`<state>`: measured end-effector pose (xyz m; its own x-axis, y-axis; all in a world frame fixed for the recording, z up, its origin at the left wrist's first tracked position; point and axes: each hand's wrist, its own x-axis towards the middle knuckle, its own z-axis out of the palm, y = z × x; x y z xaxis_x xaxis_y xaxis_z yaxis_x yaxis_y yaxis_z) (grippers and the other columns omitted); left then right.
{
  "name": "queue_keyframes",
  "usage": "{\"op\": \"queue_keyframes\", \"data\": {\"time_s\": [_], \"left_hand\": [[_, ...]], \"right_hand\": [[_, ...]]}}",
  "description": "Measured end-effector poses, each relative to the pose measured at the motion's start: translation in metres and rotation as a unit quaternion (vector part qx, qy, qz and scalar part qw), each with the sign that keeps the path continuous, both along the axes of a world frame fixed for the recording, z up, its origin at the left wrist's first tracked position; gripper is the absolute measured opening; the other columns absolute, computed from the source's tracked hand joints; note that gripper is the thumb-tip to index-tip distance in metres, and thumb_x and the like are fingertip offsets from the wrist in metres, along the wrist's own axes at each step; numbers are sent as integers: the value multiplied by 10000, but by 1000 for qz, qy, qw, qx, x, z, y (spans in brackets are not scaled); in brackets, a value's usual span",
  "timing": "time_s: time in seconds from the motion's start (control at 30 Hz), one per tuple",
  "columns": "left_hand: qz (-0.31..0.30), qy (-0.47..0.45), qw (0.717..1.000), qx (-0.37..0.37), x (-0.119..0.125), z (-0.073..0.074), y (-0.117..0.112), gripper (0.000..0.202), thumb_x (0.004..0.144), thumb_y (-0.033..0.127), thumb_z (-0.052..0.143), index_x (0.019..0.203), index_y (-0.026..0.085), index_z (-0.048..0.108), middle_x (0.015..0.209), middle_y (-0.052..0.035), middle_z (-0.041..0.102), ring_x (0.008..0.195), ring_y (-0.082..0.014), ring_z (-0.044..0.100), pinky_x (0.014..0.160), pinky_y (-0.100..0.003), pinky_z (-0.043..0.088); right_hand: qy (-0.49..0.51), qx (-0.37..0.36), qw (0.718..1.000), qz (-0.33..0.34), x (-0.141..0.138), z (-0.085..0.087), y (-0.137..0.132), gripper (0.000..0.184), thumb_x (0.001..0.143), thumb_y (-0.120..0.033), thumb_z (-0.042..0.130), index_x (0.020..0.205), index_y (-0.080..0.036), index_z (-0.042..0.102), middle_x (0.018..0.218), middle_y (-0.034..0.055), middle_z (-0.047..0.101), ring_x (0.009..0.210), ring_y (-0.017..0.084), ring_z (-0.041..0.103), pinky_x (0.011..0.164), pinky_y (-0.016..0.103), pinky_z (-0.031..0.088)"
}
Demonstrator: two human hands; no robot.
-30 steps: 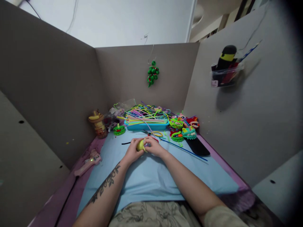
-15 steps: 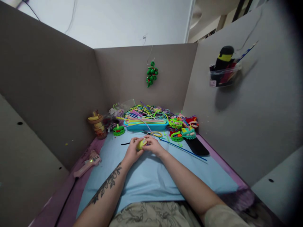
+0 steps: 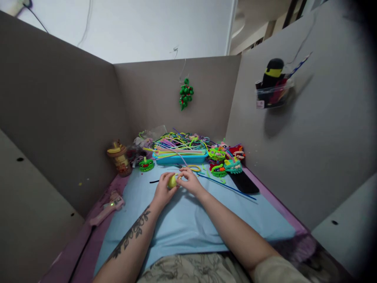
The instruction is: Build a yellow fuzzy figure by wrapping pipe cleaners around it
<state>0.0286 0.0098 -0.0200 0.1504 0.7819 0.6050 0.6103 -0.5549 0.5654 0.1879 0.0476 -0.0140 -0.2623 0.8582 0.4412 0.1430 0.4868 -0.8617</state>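
Three grey partition panels (image 3: 59, 118) are standing around a purple surface (image 3: 282, 210), which is carrying one light blue sheet (image 3: 182, 224). The person's two forearms are reaching to the sheet's centre, where the left hand (image 3: 163, 191) and the right hand (image 3: 191, 182) are meeting. At twelve o'clock from the hands, one turquoise plastic tray (image 3: 179, 158) is holding a heap of many-coloured pipe cleaners (image 3: 176, 146), too tangled to count. At two o'clock, high on the panel, one clear wall bin (image 3: 272, 96) is holding a black-and-yellow object. One flat black pad (image 3: 244, 182) is lying at three o'clock, one pink glue gun (image 3: 107, 206) at eight o'clock and one yellow-lidded jar (image 3: 119, 159) at ten o'clock. One green beaded ornament (image 3: 185, 94) is hanging at twelve o'clock. Four coiled pipe-cleaner figures (image 3: 218, 170) are showing clearly beside the tray. The left hand's grip is clenching around one small yellow-green round piece (image 3: 171, 181); the right fingertips are touching it, but I cannot tell whether that grip is closing.
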Motion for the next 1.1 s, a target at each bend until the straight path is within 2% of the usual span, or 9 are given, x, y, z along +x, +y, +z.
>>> {"op": "queue_keyframes", "data": {"time_s": [0.13,0.27,0.37,0.5,0.6,0.67,0.87,1.1], "left_hand": [[17,11,1000,11,0,1,-1,455,740,186,619,1180,217,508,1150,-83,482,1095,-217,490,974,-388,415],[20,18,1000,13,0,1,-2,452,732,153,603,1170,224,519,1162,-81,483,1106,-221,489,981,-394,408],[1,21,1000,5,-1,-1,-2,476,715,120,592,1175,222,521,1181,-84,485,1121,-222,485,994,-395,396],[-38,25,999,-15,0,-3,0,493,704,110,592,1180,215,522,1213,-91,490,1146,-227,473,1004,-398,385],[-65,18,997,-24,0,-2,1,479,703,115,601,1166,215,530,1192,-89,521,1128,-225,486,990,-398,396],[-74,5,997,-25,0,-2,1,472,705,120,608,1161,214,531,1175,-88,537,1113,-223,495,979,-400,403],[-63,-21,997,-27,-1,-3,3,470,696,134,629,1152,208,544,1169,-97,541,1108,-229,500,972,-418,402],[-115,-33,992,-48,2,3,0,456,681,120,628,1122,219,569,1160,-83,571,1108,-225,513,961,-398,419]], "right_hand": [[-6,-4,1000,-12,-1,0,-1,87,684,-264,681,668,-185,648,1081,67,496,1080,199,508,986,335,340],[-26,9,999,-16,-3,-2,-1,33,692,-211,649,668,-189,646,1081,62,502,1070,200,508,987,342,344],[-64,62,995,-42,-1,0,-2,53,706,-166,613,670,-191,643,1094,67,500,1098,216,477,993,371,337],[-139,168,974,-61,5,6,-6,94,705,-125,611,697,-207,656,1143,69,497,1125,241,431,991,419,326],[-162,210,962,-64,8,9,-7,107,704,-119,624,700,-218,664,1156,65,497,1128,247,418,991,433,321],[-152,209,964,-66,8,9,-5,99,702,-128,634,699,-221,669,1139,64,500,1120,245,425,985,429,328],[-108,141,981,-74,10,8,2,50,717,-176,632,695,-205,666,1105,71,503,1076,236,472,955,412,347],[-109,160,979,-66,11,11,-2,72,716,-153,623,701,-208,666,1160,65,473,1113,233,449,976,397,323]]}}
